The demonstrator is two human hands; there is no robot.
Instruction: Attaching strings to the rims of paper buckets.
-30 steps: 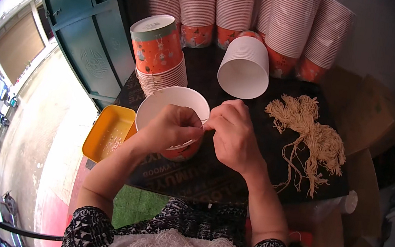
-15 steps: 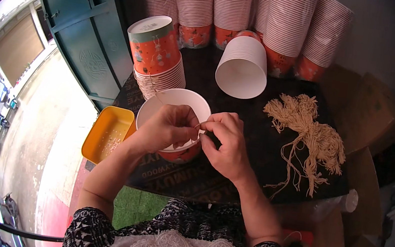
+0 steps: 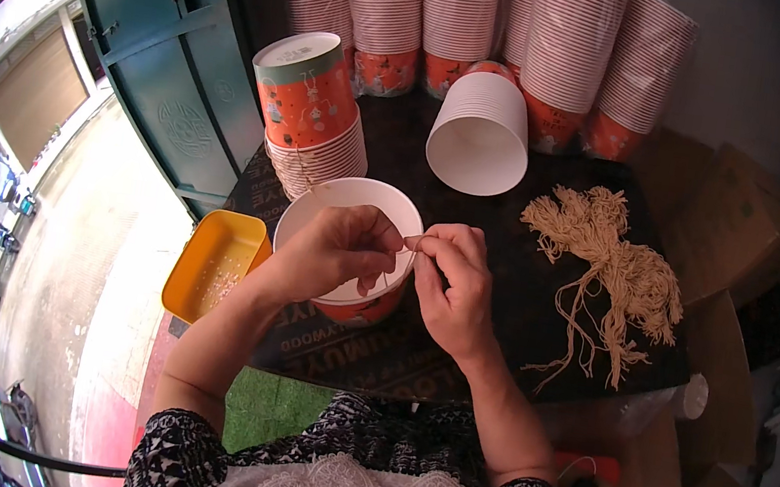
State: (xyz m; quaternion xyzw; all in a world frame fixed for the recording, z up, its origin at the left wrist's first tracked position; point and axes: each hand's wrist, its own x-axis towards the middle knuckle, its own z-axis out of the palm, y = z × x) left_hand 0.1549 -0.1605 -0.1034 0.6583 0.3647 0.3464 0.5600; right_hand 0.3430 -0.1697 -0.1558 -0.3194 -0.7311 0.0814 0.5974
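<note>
Left hand (image 3: 339,251) and right hand (image 3: 454,287) mid-frame, fingertips nearly meeting over right side of an open paper bucket's rim. Both pinching a thin cord (image 3: 409,251) between them; exact finger contact partly hidden. Paper bucket (image 3: 362,312) upright at frame center, white inside, orange outside, on dark tabletop (image 3: 372,369). Yellow tray (image 3: 194,244) with small bits inside, left of bucket. Upside-down bucket stack (image 3: 305,102), orange with green band, upper left of center, just behind the bucket. White-sided bucket stack (image 3: 480,137) lying on its side, upper center, mouth toward viewer. Tan cord bundle (image 3: 628,287) right of center, loose strands trailing. Plastic-wrapped bucket stacks (image 3: 567,44) along top edge.
</note>
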